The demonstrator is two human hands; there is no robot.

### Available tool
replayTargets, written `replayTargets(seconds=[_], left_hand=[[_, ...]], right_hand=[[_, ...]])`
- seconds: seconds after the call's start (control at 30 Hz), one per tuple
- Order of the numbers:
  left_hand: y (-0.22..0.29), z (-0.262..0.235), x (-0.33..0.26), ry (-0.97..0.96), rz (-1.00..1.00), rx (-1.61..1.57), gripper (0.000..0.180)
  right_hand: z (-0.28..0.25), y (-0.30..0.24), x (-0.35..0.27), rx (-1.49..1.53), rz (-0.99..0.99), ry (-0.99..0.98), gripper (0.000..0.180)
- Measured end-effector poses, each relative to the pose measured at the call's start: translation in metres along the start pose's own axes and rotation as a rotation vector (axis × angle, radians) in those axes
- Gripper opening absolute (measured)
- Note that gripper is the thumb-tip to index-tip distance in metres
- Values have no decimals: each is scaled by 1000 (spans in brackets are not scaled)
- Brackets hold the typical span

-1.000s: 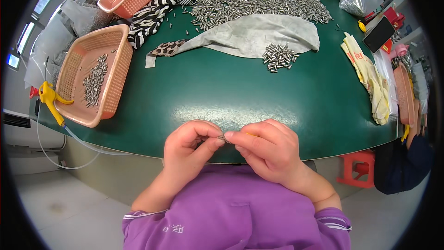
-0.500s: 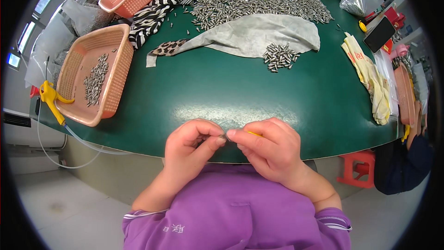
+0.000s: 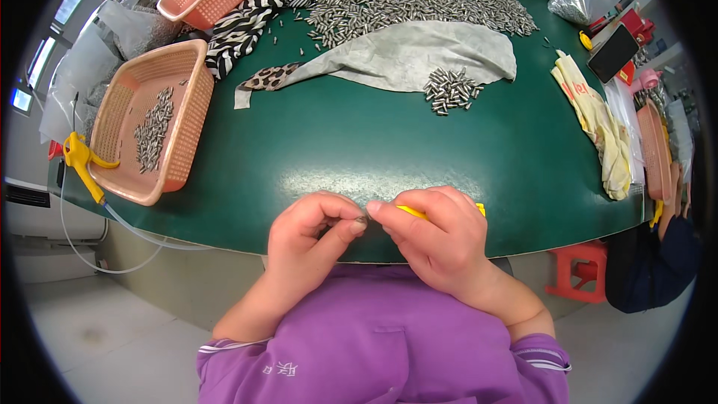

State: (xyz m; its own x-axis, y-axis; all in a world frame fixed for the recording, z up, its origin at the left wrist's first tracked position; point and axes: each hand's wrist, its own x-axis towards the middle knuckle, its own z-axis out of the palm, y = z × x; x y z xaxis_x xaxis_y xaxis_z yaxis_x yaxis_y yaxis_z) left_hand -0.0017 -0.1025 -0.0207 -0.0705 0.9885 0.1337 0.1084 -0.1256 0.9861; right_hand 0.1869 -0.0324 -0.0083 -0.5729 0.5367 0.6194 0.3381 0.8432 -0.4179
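Close to the table's front edge, my left hand (image 3: 310, 233) pinches a small metal piece (image 3: 363, 219) between thumb and forefinger. It looks like the small cylindrical parts on the table, though fingertips cover most of it. My right hand (image 3: 441, 233) is closed round a thin yellow-handled tool (image 3: 413, 212), whose other end shows past the knuckles. The tool's tip is hidden at my fingers, right beside the metal piece. Farther off, a small heap of metal pins (image 3: 451, 91) lies at the edge of a grey cloth (image 3: 419, 52).
A large pile of metal pins (image 3: 419, 0) covers the table's far side. At left stand a pink basket (image 3: 196, 116) holding pins and a yellow air gun (image 3: 84, 157) with its hose. Yellowish cloth gloves (image 3: 594, 123) and a phone (image 3: 613, 54) lie at right, near a red stool (image 3: 580, 273).
My right hand has turned slightly, and more of the yellow handle shows, including its far end beyond the knuckles. The left hand keeps its pinch in nearly the same place.
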Motion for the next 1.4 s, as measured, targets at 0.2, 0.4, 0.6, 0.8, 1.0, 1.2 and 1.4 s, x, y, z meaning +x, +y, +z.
replayTargets(seconds=[0.2, 0.4, 0.6, 0.8, 1.0, 1.2, 1.4], left_hand=[[2, 2, 1, 23, -11, -232, 11], [1, 3, 0, 52, -4, -207, 13], [0, 3, 0, 63, -14, -79, 11], [1, 3, 0, 40, -8, -63, 12], [1, 3, -1, 39, -10, -165, 13], [0, 4, -1, 63, -20, -160, 13], [0, 1, -1, -6, -28, -32, 13]], right_hand=[[-2, -3, 2, 76, 14, -8, 37], [-1, -3, 2, 109, 37, -29, 35], [0, -2, 1, 110, 37, -31, 36], [0, 0, 3, 50, 27, 22, 36], [-1, -1, 2, 113, 12, -2, 39], [0, -1, 2, 131, 21, -19, 38], [2, 1, 1, 18, 25, 9, 40]])
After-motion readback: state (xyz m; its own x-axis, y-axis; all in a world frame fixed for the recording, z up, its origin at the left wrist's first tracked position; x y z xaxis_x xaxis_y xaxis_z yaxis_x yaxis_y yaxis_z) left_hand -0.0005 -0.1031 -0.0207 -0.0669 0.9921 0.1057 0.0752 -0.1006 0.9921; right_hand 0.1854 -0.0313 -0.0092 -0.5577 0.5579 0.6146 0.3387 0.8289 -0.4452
